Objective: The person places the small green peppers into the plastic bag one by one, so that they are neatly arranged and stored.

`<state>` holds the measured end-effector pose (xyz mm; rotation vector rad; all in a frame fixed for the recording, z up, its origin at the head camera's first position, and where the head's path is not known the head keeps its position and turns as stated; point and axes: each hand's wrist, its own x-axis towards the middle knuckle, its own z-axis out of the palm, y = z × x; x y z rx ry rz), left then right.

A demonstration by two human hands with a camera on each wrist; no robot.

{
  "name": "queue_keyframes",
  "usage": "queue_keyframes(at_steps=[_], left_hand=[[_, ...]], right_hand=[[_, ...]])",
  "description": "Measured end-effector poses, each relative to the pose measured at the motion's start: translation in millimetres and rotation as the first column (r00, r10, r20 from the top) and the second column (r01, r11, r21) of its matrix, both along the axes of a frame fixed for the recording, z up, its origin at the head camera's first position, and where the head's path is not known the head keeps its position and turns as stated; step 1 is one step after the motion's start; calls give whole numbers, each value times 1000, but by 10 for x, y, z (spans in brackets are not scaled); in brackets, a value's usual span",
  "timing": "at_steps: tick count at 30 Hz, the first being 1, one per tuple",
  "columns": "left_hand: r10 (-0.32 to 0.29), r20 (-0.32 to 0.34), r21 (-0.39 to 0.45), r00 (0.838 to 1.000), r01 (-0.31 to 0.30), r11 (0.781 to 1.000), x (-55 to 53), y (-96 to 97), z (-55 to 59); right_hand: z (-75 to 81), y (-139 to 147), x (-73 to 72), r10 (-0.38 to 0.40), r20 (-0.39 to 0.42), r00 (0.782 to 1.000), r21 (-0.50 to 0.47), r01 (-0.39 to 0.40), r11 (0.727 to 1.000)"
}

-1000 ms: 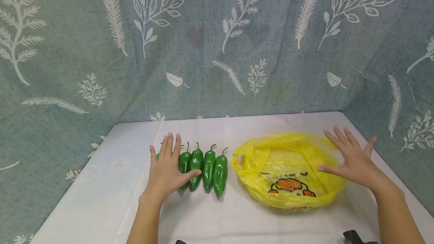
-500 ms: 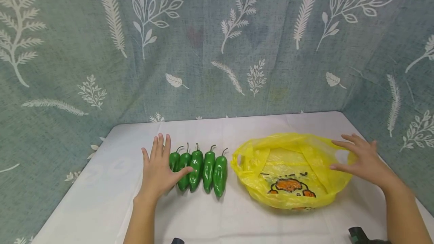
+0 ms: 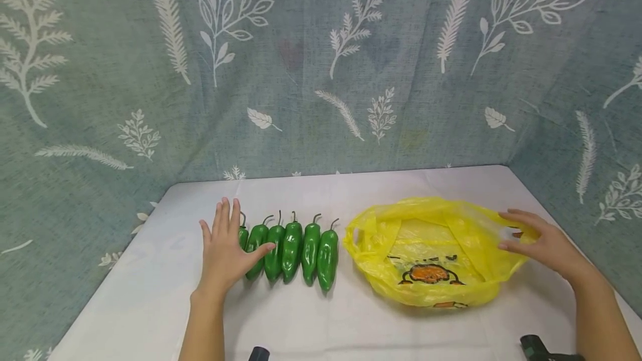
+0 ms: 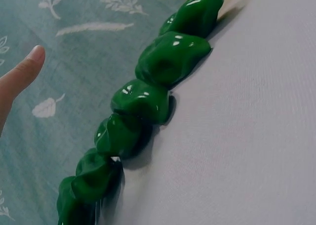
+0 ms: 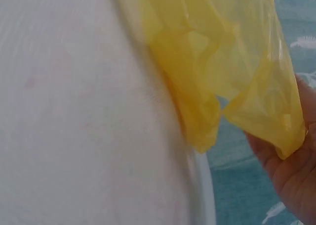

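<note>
Vs. earlier frames, L hand (image 3: 222, 255) is shifted twd L edge of the bench (image 3: 135, 288), baring more peppers (image 3: 292, 252); R hand (image 3: 549, 245) is now round R end of the bag (image 3: 426, 232), so it's engaged w/ the plastic. L: fingers spread, holds nothing; R: can't tell if it grips. Six visible peppers lie just R of L hand, bag nearer bench's R edge.

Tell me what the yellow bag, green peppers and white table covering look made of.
Yellow bag: likely thin, glossy plastic film, crinkled and see-through in places. Green peppers: smooth, shiny; real skin or moulded plastic, I can't tell. White table covering: probably matte cloth, judging by its creases.
</note>
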<state>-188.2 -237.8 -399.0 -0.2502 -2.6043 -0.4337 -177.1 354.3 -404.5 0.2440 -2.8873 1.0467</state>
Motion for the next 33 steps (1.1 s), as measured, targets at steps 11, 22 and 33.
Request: queue_keyframes(at_steps=[11, 22, 33], left_hand=[[30, 63, 47, 998, -33, 998, -41, -132, -94], [71, 163, 140, 984, -94, 986, -59, -281, -197], [56, 272, 245, 961, -125, 961, -74, -409, -341]], right_hand=[[-187, 156, 36, -15, 121, 993, -212, 40, 977], [-337, 255, 31, 46, 153, 987, -354, 12, 935], [-508, 225, -13, -14, 232, 973, -395, 107, 912]])
